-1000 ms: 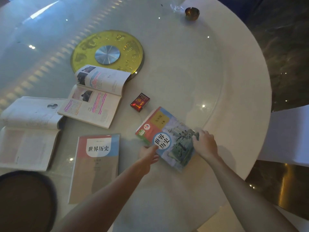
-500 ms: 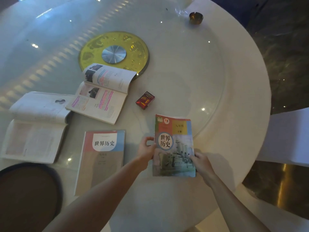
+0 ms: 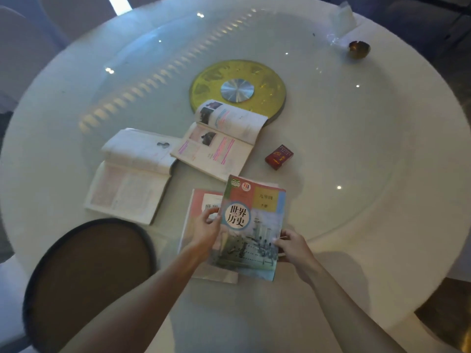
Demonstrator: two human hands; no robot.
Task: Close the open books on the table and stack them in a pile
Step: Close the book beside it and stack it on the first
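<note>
The closed book (image 3: 251, 225) held at six o'clock on the table carries the large title 世界历史 in a white circle on its cover. Toward two o'clock from that circle, a yellow panel shows smaller characters, seemingly 九年级 above 下册. The pink book (image 3: 201, 212) beneath shows only part of a title. The red pack (image 3: 279, 157) bears gold print too small to read.

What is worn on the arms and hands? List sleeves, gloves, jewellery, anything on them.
Nothing is worn. The left hand and right hand are bare: no gloves, and no rings that the view can make out. Both forearms are bare from the wrists to the bottom edge of the picture, with no sleeve, watch or bracelet in view.
</note>
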